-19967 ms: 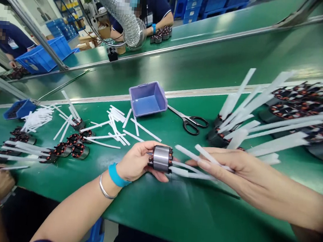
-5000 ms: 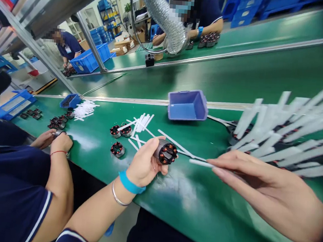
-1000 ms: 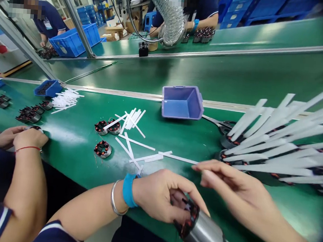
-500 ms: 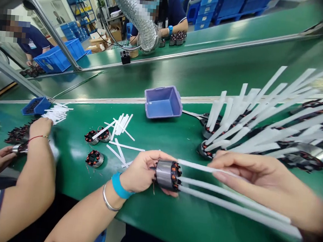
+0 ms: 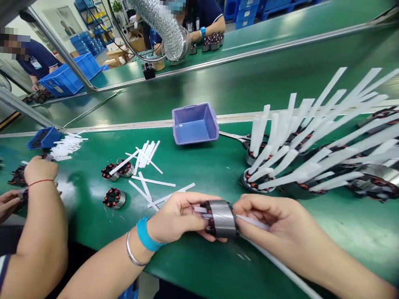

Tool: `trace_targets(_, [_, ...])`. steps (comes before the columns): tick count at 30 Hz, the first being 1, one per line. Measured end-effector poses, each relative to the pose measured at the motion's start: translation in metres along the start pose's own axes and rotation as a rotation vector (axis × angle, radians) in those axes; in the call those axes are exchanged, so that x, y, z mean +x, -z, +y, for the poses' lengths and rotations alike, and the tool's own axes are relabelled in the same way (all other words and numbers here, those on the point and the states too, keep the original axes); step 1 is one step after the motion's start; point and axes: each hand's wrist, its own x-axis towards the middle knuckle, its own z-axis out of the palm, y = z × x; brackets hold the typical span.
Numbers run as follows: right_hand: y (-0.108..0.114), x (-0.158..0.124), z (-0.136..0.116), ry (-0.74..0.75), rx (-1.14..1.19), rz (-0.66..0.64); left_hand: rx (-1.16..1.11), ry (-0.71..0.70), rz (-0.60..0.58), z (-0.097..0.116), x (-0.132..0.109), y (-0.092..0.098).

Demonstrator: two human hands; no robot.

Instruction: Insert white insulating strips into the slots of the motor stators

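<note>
A silvery motor stator with dark slots and copper windings is held just above the green bench. My left hand, with a blue band and a silver bangle at the wrist, grips its left side. A short white strip end pokes out there. On the right side, my right hand pinches a white strip where it enters the stator. Another long white strip trails from the stator down to the lower right, passing below my right hand.
Stators with upright white strips crowd the right. A purple tray and scissors lie behind. Loose strips and a few stators are left of centre. A co-worker's arms are at far left; other people sit beyond.
My right hand has moved left, close against the stator. The stator has turned and shifted slightly right, and a short strip end now shows on its left side. The co-worker's hand has moved left.
</note>
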Motion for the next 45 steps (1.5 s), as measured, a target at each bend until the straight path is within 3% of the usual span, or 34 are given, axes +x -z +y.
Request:
trace_targets(4, [-0.009, 0.002, 0.009, 0.028, -0.051, 0.02, 0.168, -0.046, 0.163, -0.005, -0.002, -0.008])
trace_targets(9, [-0.007, 0.003, 0.012, 0.252, -0.193, 0.056, 0.401, -0.185, 0.228, -0.01, -0.002, -0.008])
trace_targets(18, [-0.007, 0.002, 0.008, 0.149, -0.071, 0.045, 0.451, -0.182, 0.157, -0.016, -0.003, -0.006])
trace_targets(21, [0.001, 0.005, 0.014, 0.077, -0.008, -0.027, 0.44, -0.209, 0.128, -0.014, -0.005, -0.005])
trace_targets(23, [0.006, 0.012, 0.019, 0.037, 0.047, -0.076, 0.37, -0.213, 0.043, -0.009, -0.009, -0.004])
trace_targets(25, [0.003, 0.024, 0.019, 0.071, -0.001, -0.041, 0.303, -0.194, -0.105, -0.003, -0.013, -0.005])
trace_targets(28, [-0.023, 0.053, 0.01, 0.32, -0.331, 0.035, 0.263, -0.117, -0.317, 0.002, -0.018, -0.006])
trace_targets(30, [-0.051, 0.079, 0.0, 0.472, -0.6, -0.029, 0.204, -0.053, -0.369, 0.001, -0.018, -0.006])
trace_targets(33, [-0.093, 0.114, -0.014, 0.487, -0.679, -0.078, 0.085, -0.012, -0.321, -0.002, -0.013, -0.005])
trace_targets(36, [-0.107, 0.13, -0.023, 0.472, -0.689, -0.098, 0.056, -0.088, -0.181, 0.0, -0.009, -0.002])
trace_targets(39, [-0.08, 0.114, -0.023, 0.43, -0.633, -0.021, 0.056, -0.167, -0.048, 0.006, -0.007, 0.0])
trace_targets(43, [-0.016, 0.052, -0.013, 0.349, -0.47, 0.143, -0.03, -0.126, 0.037, 0.01, -0.005, -0.002])
trace_targets(45, [0.01, 0.02, -0.004, 0.294, -0.238, 0.147, -0.085, -0.088, 0.047, 0.008, -0.003, -0.003])
